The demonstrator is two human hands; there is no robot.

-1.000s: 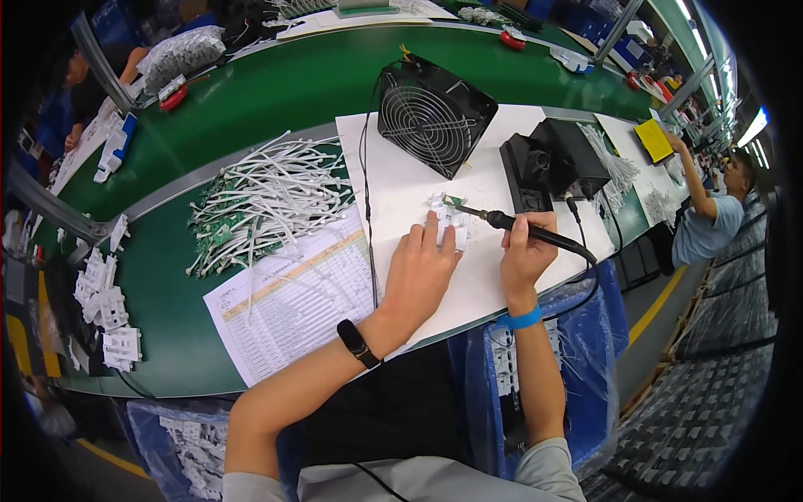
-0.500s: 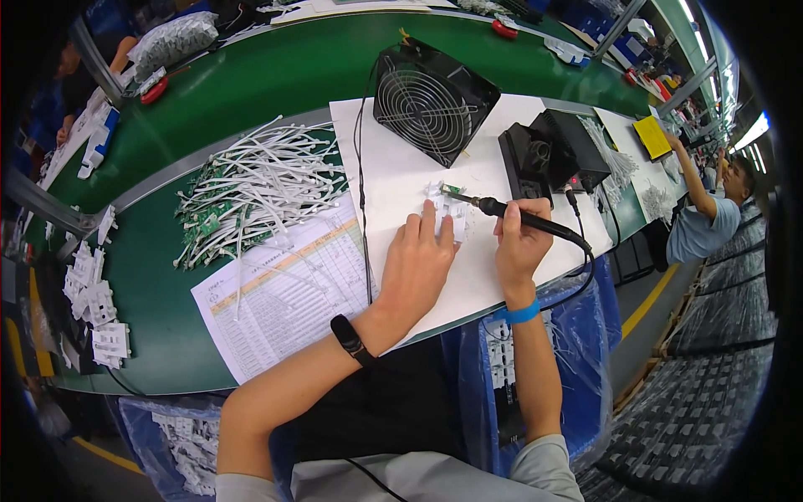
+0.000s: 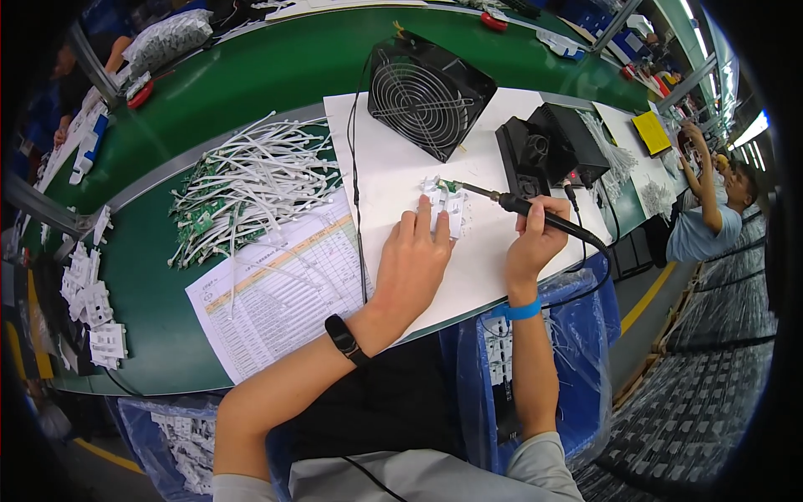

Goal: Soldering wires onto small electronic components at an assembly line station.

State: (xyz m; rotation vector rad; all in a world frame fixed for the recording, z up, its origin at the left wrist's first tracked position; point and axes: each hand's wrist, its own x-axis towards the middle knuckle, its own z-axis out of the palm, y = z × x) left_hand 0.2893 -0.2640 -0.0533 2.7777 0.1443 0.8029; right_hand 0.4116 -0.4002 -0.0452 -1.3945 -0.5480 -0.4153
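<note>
On the white sheet lies a white plastic part (image 3: 456,213), with a small green circuit board (image 3: 449,186) at its far end. My left hand (image 3: 411,263) holds the part down, its fingers pressed along the near side and the thumb hidden. Between the fingers of my right hand (image 3: 535,247) is a soldering iron (image 3: 535,212), gripped like a pen and slanting left. Its thin tip reaches close to the green board; whether they touch I cannot tell.
A black fan (image 3: 427,96) stands beyond the part, with a black soldering station (image 3: 565,146) to its right. White cables with green boards (image 3: 251,180) lie left, above a printed sheet (image 3: 276,293). White plastic parts (image 3: 88,293) sit far left. Another person (image 3: 711,209) works at right.
My right hand and the soldering iron have shifted to the right, and the tip has drawn back a little across the green board. My left hand stays on the white part.
</note>
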